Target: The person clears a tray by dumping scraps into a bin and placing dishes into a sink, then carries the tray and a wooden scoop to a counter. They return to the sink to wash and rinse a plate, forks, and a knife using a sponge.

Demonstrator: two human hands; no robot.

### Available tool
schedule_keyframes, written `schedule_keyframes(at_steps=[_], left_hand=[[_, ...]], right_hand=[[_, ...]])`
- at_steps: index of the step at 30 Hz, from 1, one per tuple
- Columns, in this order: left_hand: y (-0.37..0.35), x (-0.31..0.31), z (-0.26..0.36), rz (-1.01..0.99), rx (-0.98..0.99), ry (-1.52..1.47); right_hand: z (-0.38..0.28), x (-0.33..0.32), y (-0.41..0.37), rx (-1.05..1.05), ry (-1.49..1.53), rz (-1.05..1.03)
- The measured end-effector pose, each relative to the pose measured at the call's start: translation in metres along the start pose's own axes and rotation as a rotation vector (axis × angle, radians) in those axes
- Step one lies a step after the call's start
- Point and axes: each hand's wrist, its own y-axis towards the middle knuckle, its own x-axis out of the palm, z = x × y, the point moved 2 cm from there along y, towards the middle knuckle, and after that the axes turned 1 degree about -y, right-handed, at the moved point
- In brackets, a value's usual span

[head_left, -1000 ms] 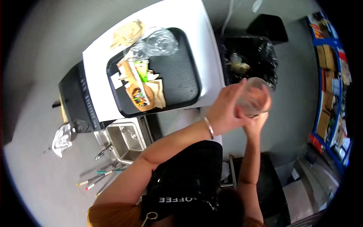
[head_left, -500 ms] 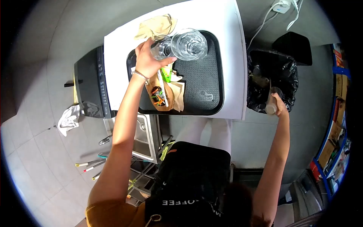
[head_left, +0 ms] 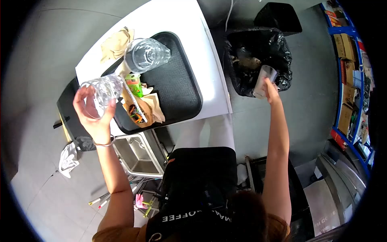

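Observation:
My left hand (head_left: 94, 117) is wrapped round a clear glass (head_left: 100, 94), tilted at the left edge of the black tray (head_left: 175, 90). A second clear glass (head_left: 147, 55) is on the tray's upper part. Below it lie a green packet (head_left: 134, 84), brown paper (head_left: 155, 105) with orange and green bits of food, and a white strip (head_left: 137, 105) across it. On the right, my right hand (head_left: 271, 89) grips a clear cup (head_left: 265, 80), tilted over the front of the bin lined with a black bag (head_left: 258, 44).
Crumpled brown paper (head_left: 117, 43) lies on the white table (head_left: 203, 60) beyond the tray. A black box (head_left: 278, 18) stands behind the bin. A metal sink (head_left: 141, 155) is below the table, and blue shelves (head_left: 342, 30) with boxes stand at the right.
My left hand has lifted one glass away from the other and moved it left, tipping it. My right hand still holds the cup at the bin. The view has shifted, and the table appears further left.

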Motion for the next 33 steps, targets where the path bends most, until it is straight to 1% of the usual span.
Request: schedule_keyframes(at_steps=[2,3,5,6,7,9,11,13,15,16,18,19,21,22,23,25,26,30,33], left_hand=[[-0.007,-0.002,0.008,-0.029,-0.016,-0.05],[-0.01,-0.001,0.014,-0.007,-0.061,-0.065],[-0.015,-0.001,0.019,-0.02,-0.051,-0.096],[-0.018,-0.002,0.021,-0.01,-0.079,-0.13],[-0.022,-0.003,0.024,-0.005,-0.086,-0.132],[-0.029,-0.01,0.023,-0.046,-0.063,-0.104],[-0.038,-0.012,0.026,-0.044,-0.086,-0.132],[-0.048,-0.02,0.02,-0.079,-0.092,-0.159],[-0.058,-0.026,0.013,-0.102,-0.104,-0.188],[-0.062,-0.029,0.01,-0.11,-0.13,-0.221],[-0.067,-0.028,0.011,-0.118,-0.178,-0.289],[-0.069,-0.029,0.01,-0.153,-0.154,-0.303],[-0.078,-0.034,0.0,-0.182,-0.082,-0.283],[-0.08,-0.034,0.002,-0.182,-0.093,-0.347],[-0.081,-0.035,0.0,-0.197,-0.031,-0.366],[-0.088,-0.038,-0.005,-0.26,-0.026,-0.387],[-0.088,-0.038,-0.007,-0.299,-0.007,-0.369],[-0.093,-0.034,-0.009,-0.346,-0.029,-0.358],[-0.093,-0.027,-0.009,-0.33,-0.056,-0.356]], right_hand=[[-0.019,0.011,-0.031,-0.138,-0.096,0.136],[-0.028,0.021,-0.047,-0.211,-0.143,0.197],[-0.035,0.035,-0.059,-0.56,-0.037,0.315],[-0.036,0.037,-0.057,-0.709,0.023,0.255],[-0.065,0.054,-0.099,-0.853,0.051,0.187],[-0.104,0.08,-0.153,-1.047,0.066,0.122],[-0.147,0.116,-0.221,-1.166,0.015,0.064],[-0.173,0.156,-0.261,-1.292,0.177,-0.078],[-0.192,0.191,-0.296,-1.477,0.156,-0.135],[-0.196,0.205,-0.31,-1.509,0.131,-0.129],[-0.188,0.239,-0.336,-1.602,0.128,-0.212],[-0.184,0.248,-0.346,-1.648,0.124,-0.255],[-0.167,0.255,-0.348,-1.632,-0.252,-0.195],[-0.159,0.259,-0.349,-1.631,-0.441,-0.168],[-0.144,0.27,-0.347,-1.609,-0.38,-0.215],[-0.115,0.288,-0.33,-1.406,-0.225,-0.321],[-0.105,0.295,-0.324,-1.366,-0.176,-0.318],[-0.096,0.307,-0.313,-1.346,-0.198,-0.309],[-0.097,0.297,-0.317,-1.491,-0.212,-0.161]])
